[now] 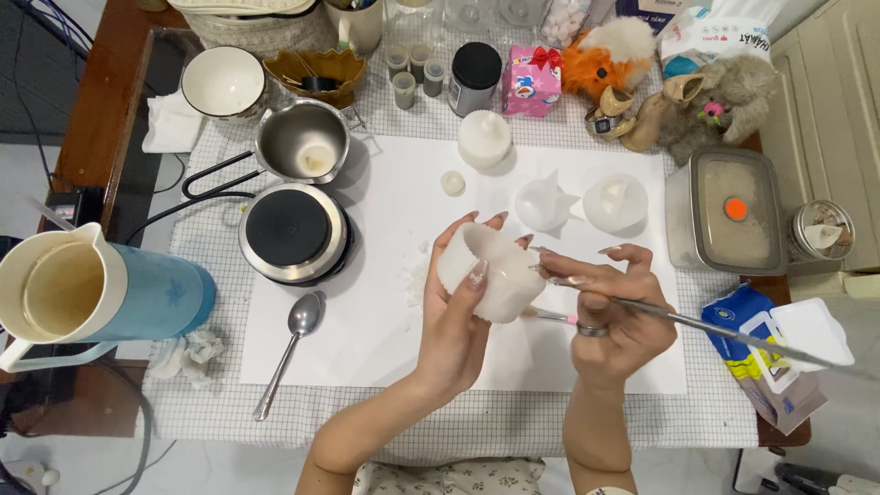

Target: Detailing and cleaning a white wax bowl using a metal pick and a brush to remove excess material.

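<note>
My left hand (456,325) grips a white, scalloped silicone mould (500,280), held tilted above a white sheet (367,339) on the table. My right hand (614,321) holds a long thin metal tool (733,335) that runs off to the right; its fingertips touch the mould's right side. A second thin stick with a pink band (555,317) pokes out under the mould, between the two hands. Small white crumbs (414,275) lie on the sheet to the left of the mould.
A small electric hotplate (293,231), a steel pot (302,142) and a spoon (293,344) lie left. A blue-and-white jug (101,289) stands far left. Translucent moulds (616,202), a white candle shape (484,139), a lidded container (729,211), plush toys (715,105) and a tissue pack (765,353) are around.
</note>
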